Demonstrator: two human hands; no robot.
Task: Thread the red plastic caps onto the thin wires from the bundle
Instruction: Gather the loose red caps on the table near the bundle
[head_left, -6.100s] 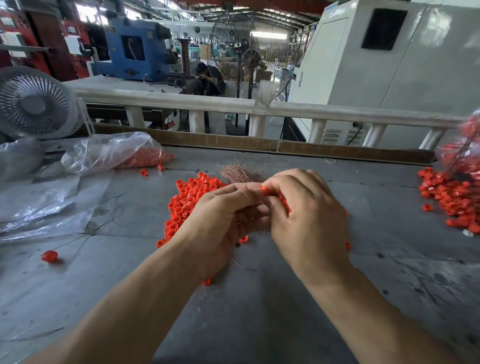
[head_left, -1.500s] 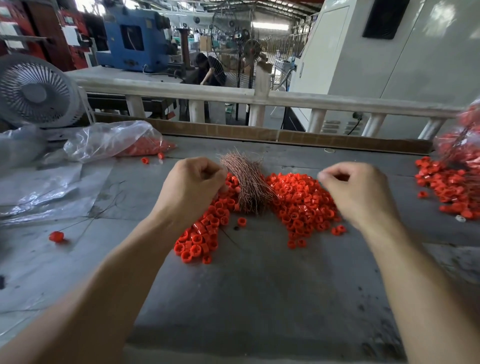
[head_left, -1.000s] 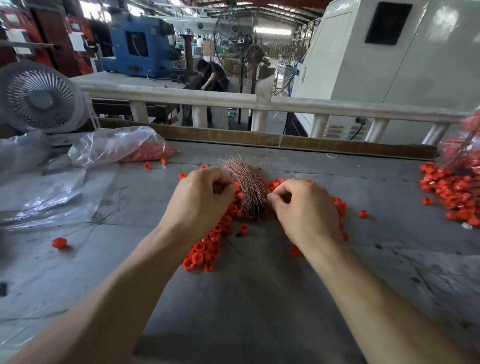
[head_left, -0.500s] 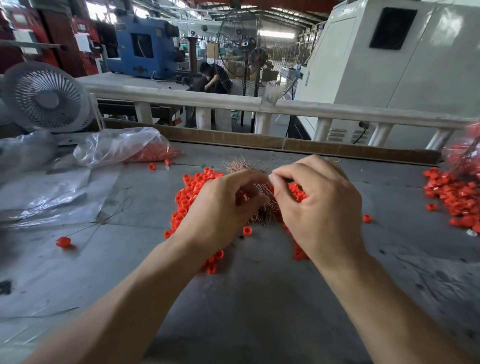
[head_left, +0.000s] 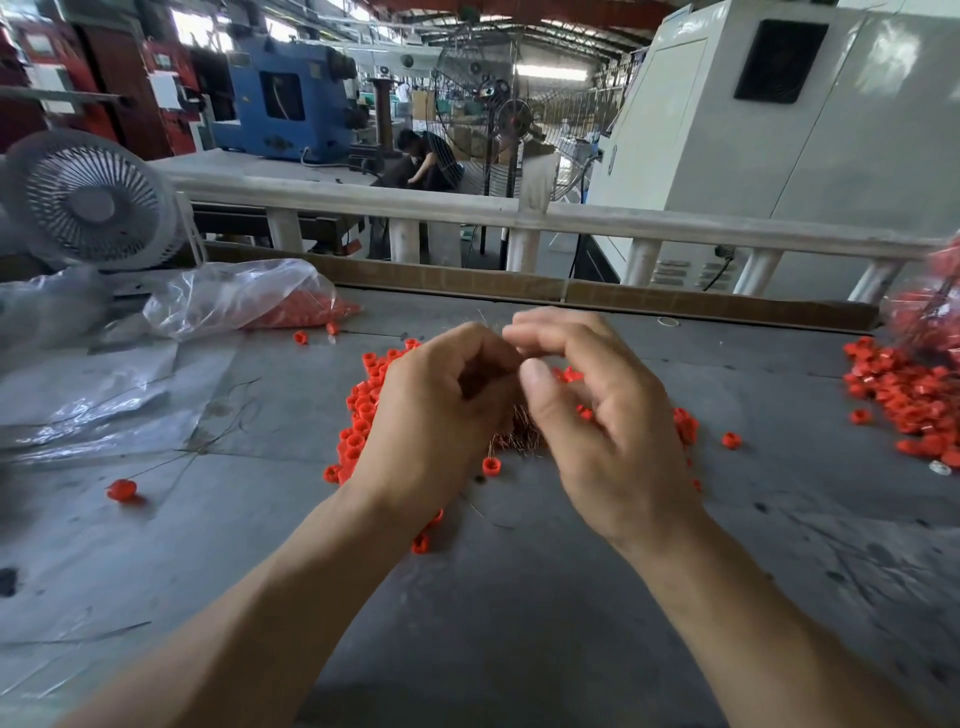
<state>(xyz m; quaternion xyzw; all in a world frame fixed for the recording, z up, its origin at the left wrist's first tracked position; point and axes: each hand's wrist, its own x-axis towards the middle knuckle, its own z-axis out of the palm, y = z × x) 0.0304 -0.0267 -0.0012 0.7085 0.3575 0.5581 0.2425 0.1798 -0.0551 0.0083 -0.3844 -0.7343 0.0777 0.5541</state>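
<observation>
Together, the left hand (head_left: 441, 415) and right hand (head_left: 597, 415) meet fingertip to fingertip above the heap of small red plastic caps (head_left: 363, 410) and thin coppery wire bundle (head_left: 514, 441); both curl, whatever they pinch hidden.

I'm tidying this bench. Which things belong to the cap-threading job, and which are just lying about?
In the job:
- left hand
- right hand
- pile of red caps
- wire bundle

Lying about:
- clear bag of caps
- desk fan
- empty plastic sheets
- capped wire
- caps at far right
</observation>
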